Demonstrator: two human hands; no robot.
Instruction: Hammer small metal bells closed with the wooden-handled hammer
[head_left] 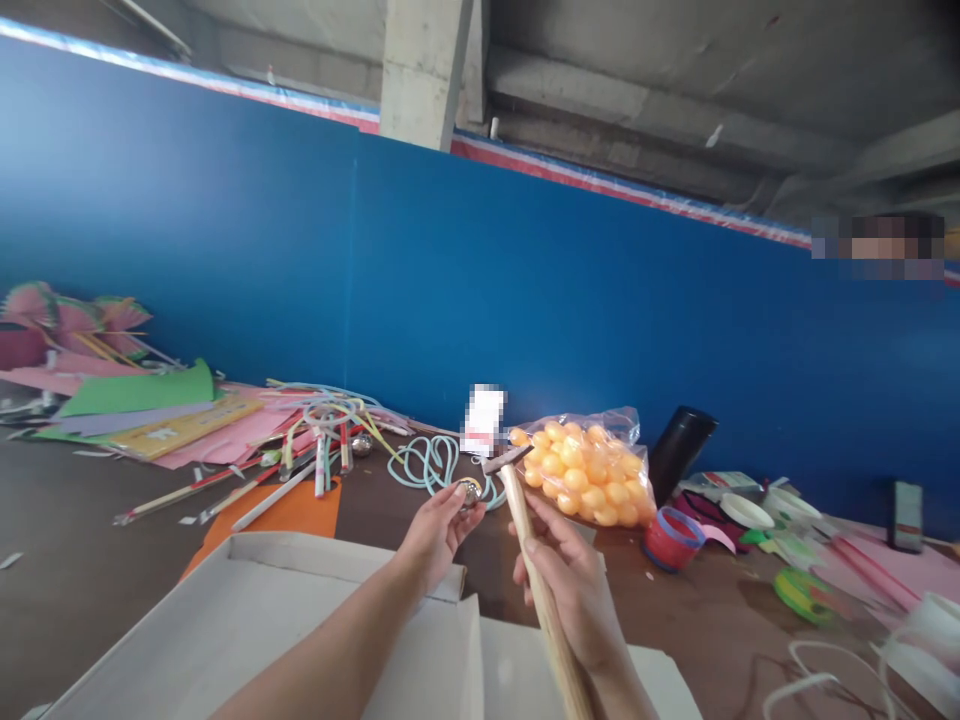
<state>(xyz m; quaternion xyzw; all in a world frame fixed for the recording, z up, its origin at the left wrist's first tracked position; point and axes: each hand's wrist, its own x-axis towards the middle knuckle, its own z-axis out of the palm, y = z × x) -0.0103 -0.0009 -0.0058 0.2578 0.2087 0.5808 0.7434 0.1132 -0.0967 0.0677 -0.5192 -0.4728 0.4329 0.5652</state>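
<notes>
My left hand is raised over the table and pinches a small shiny metal ball between thumb and fingers. My right hand grips the wooden handle of a small hammer. The hammer's metal head points up and sits just right of the ball, a short way from it. Behind the hammer lies a clear bag of orange ping-pong balls.
An open white cardboard box lies under my arms. Coiled pale green cord, coloured paper sheets, sticks and pens lie to the left. A black cylinder, red tape roll and craft bits sit right. A blue wall stands behind.
</notes>
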